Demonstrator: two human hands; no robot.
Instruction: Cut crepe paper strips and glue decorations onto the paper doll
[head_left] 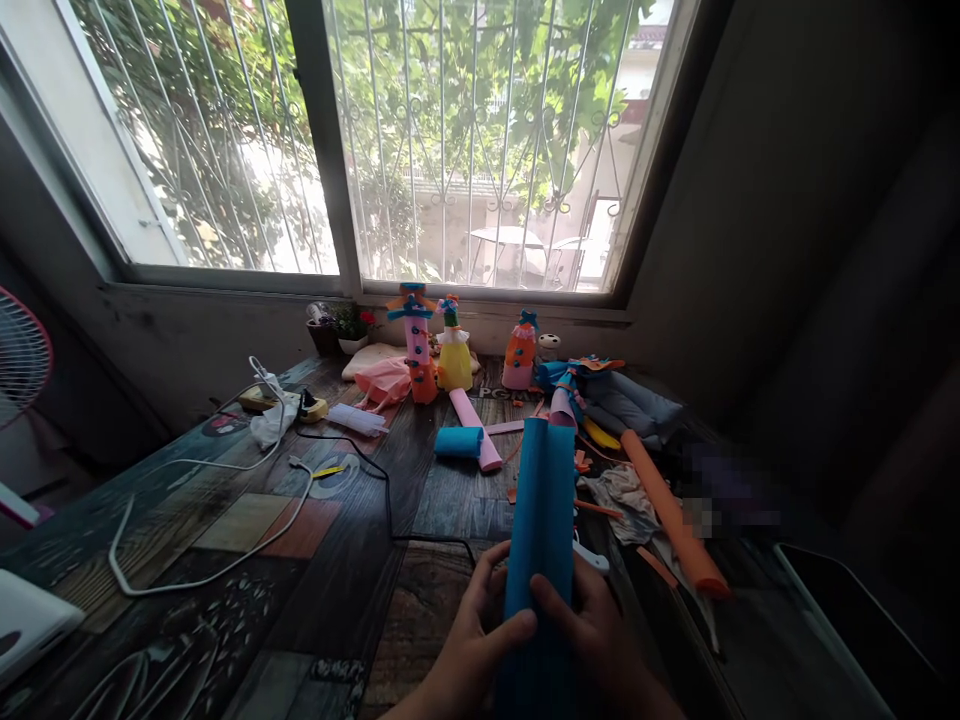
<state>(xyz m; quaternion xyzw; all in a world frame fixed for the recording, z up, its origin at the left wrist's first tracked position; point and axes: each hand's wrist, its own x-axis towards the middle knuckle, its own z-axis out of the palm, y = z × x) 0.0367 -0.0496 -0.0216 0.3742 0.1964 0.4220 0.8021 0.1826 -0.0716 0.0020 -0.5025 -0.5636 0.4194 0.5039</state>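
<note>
A long blue paper roll (534, 500), partly unrolled along its length, is held upright and tilted away from me. My left hand (484, 615) grips its left side with the thumb across the front. On the other side, my right hand (589, 620) closes on it, thumb pressed to the surface. Behind that hand shows part of a white object (594, 556), mostly hidden. Beyond the roll, a short blue roll (459, 442) rests by a pink paper roll (469, 415). To the right lies a long orange roll (675, 515).
Decorated bottle-like figures in pink and orange (418, 345), yellow (454, 360) and orange (519, 355) stand near the window. A black cord (388, 490) and a white cable (217, 580) cross the table. A power strip (311, 408) sits left, a fan (22, 345) at the far left.
</note>
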